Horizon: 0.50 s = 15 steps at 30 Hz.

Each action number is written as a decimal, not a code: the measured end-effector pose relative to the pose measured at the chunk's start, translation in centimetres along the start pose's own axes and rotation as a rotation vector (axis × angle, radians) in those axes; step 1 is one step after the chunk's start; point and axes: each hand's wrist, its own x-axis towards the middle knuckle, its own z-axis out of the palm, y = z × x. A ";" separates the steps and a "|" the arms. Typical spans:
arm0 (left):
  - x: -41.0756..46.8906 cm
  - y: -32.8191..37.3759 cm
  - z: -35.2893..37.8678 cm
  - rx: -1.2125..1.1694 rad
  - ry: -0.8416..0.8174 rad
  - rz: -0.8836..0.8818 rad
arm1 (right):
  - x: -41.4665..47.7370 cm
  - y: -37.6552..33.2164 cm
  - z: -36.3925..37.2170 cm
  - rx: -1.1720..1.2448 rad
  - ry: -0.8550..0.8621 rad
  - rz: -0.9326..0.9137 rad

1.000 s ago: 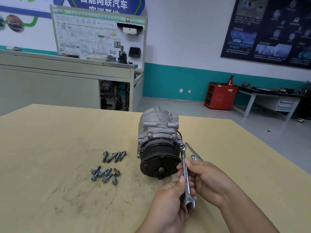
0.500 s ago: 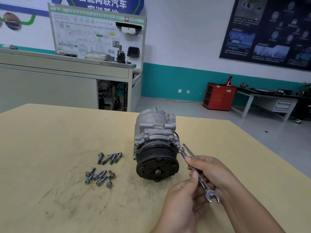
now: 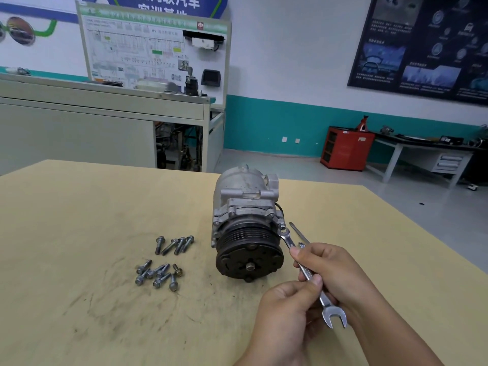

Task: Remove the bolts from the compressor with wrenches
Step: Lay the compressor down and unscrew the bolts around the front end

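A grey metal compressor (image 3: 244,207) with a black pulley facing me stands on the yellow table (image 3: 79,220). A silver open-end wrench (image 3: 307,273) runs from a bolt on the compressor's right flange down toward me. My right hand (image 3: 335,270) grips the wrench's shaft from the right. My left hand (image 3: 285,315) pinches the shaft lower down with its thumb on top. Several loose bolts (image 3: 165,262) lie on the table left of the compressor.
A second wrench (image 3: 298,232) lies on the table just right of the compressor, partly behind my right hand. Beyond the table stand a grey workbench with a wiring board (image 3: 153,56), a red cabinet (image 3: 346,147) and a desk.
The wrench has swung from pointing nearly straight toward me to angling down and right, its head staying at the compressor's right flange. Both hands moved right with it.
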 end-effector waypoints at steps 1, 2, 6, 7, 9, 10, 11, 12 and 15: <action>0.1 0.0 0.0 0.001 -0.010 0.003 | 0.0 -0.1 0.0 -0.010 0.007 -0.011; 0.1 0.0 0.1 -0.001 -0.021 0.004 | 0.0 -0.1 -0.1 -0.019 0.010 -0.017; 0.3 0.1 0.3 -0.010 -0.033 0.009 | 0.2 -0.2 -0.5 0.014 -0.056 0.051; 0.4 0.1 0.3 -0.008 -0.028 0.015 | 0.2 -0.1 -0.7 0.055 -0.083 0.092; 0.5 0.0 0.4 -0.010 -0.012 0.026 | 0.3 0.0 -0.8 0.135 -0.137 0.158; 0.5 0.0 0.4 -0.011 -0.006 0.030 | 0.3 0.1 -0.9 0.157 -0.161 0.167; 0.5 -0.1 0.4 -0.010 -0.002 0.031 | 0.3 0.2 -0.8 0.170 -0.180 0.167; 0.5 0.0 0.3 -0.011 0.000 0.030 | 0.3 0.3 -0.8 0.179 -0.192 0.165; 0.4 0.1 0.1 -0.040 0.003 0.021 | 0.3 0.6 -0.7 0.217 -0.198 0.164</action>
